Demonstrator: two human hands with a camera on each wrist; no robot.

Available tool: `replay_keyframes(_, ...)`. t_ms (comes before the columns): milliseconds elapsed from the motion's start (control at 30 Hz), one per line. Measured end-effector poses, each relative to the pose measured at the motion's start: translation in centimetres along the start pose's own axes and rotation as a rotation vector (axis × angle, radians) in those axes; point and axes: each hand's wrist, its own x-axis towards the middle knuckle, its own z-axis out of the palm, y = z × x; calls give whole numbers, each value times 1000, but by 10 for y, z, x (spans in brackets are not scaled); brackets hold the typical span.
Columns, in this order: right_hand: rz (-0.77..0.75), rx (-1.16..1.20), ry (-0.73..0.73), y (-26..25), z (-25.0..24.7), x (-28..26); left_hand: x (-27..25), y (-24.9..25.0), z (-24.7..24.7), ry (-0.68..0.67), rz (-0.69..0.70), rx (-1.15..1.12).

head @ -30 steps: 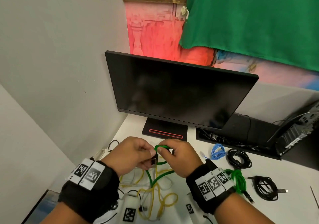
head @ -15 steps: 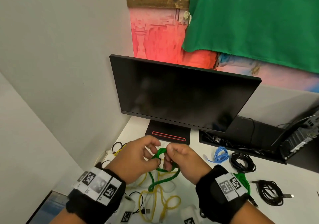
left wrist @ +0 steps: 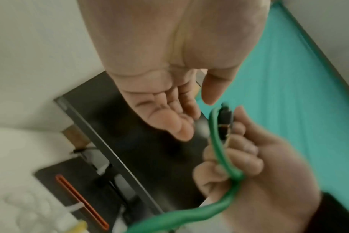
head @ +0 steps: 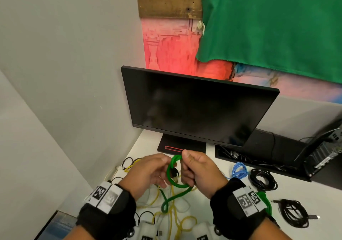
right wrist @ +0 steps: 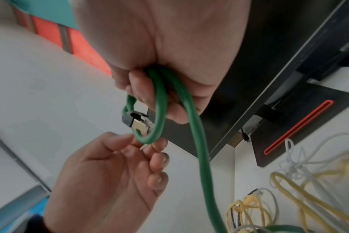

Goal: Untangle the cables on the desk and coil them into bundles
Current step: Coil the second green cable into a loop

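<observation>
Coiling has only just begun on the green cable (head: 173, 175), which the person holds above the desk (head: 218, 202) in front of the monitor (head: 198, 106). The right hand (head: 199, 171) has its fingers curled round a small first loop of it, with the plug end (right wrist: 136, 122) lying inside that loop; the left hand (head: 146, 173) is just beside it, its fingers loosely bent and the fingertips (right wrist: 159, 143) touching the bottom of the loop without clearly gripping. From the loop the rest of the green cable hangs down to the desk and runs in among the yellow cables (head: 177, 221) and a white cable (right wrist: 295, 167), which lie crossed over one another and look unsorted. To the right, several bundles seem to be finished already: a blue coil (head: 239, 170), two black coils (head: 263, 179) (head: 294, 213) and another green bundle (head: 266, 201) partly hidden behind the right wrist. As a judgement, the task is somewhere past the middle, with the green cable to be wound up fully and the yellow and white ones left to be separated and coiled.
</observation>
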Motion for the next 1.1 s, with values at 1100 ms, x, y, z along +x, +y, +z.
replay_keyframes(1100, 1, -86, 21, 9, -23, 24, 10, 22, -2, -69, -143, -577)
